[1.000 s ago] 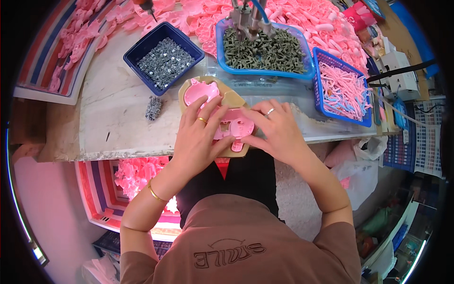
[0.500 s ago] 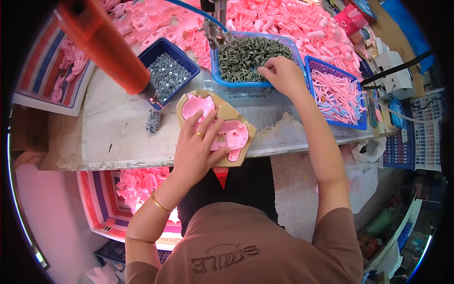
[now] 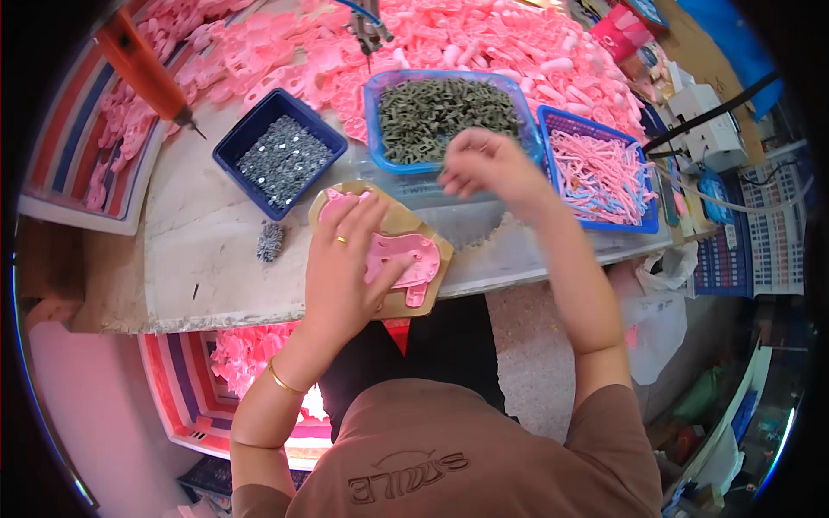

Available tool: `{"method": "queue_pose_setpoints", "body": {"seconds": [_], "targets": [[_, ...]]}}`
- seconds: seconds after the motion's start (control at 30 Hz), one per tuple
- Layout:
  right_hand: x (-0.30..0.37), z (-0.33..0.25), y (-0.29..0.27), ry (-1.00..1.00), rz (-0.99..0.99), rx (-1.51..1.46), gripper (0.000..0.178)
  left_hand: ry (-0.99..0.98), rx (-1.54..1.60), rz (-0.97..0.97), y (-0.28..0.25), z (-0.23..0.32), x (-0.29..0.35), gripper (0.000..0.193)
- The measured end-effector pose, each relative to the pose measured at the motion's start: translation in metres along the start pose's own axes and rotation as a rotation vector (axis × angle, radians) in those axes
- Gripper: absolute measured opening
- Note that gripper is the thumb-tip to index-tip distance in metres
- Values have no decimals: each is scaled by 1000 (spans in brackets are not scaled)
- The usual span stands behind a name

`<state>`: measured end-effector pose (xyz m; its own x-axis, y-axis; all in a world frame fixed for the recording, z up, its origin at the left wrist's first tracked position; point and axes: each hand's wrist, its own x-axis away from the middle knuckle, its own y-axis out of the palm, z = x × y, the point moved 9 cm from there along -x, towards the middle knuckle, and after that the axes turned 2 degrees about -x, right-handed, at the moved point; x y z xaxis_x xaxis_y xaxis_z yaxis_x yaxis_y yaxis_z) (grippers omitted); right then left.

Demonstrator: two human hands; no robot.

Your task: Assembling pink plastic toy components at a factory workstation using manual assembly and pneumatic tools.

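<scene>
My left hand (image 3: 341, 272) lies with its fingers spread over a pink plastic shell (image 3: 421, 257), which sits in a tan holder (image 3: 393, 217) at the table's front edge. A ring and a bracelet show on that hand and wrist. In the air between the holder and a clear blue tub (image 3: 375, 121) is my right hand (image 3: 494, 168), its fingers drawn together in a pinch. Whatever may be between those fingertips is blurred. Small dark green-grey parts (image 3: 445, 112) fill the tub.
A dark blue bin (image 3: 226, 157) holds small metal screws, with a clump of screws (image 3: 270, 243) in front. An orange power screwdriver (image 3: 138, 65) hangs at upper left. A blue basket (image 3: 649, 226) of pink strips stands right; pink parts (image 3: 518, 39) are heaped behind.
My right hand has come out of the tub toward the holder. The orange screwdriver appears farther to the upper left, and the whole view has shifted slightly. My left hand stays on the shell.
</scene>
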<state>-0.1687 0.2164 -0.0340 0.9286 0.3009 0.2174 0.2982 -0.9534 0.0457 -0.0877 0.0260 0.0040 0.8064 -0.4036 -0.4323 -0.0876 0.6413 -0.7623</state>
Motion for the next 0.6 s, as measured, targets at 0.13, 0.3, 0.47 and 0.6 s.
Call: {"method": "queue_pose_setpoints", "body": {"seconds": [0.13, 0.3, 0.47, 0.6], "targets": [[29, 18, 71, -40, -227, -171, 10, -380, 744, 27, 21, -20, -2, 23], [51, 11, 37, -39, -40, 134, 12, -496, 919, 9, 29, -23, 12, 16], [87, -18, -139, -279, 686, 1206, 33, -633, 922, -40, 23, -42, 29, 21], [86, 15, -210, -286, 596, 1325, 27, -622, 925, -130, 39, -40, 33, 25]]}}
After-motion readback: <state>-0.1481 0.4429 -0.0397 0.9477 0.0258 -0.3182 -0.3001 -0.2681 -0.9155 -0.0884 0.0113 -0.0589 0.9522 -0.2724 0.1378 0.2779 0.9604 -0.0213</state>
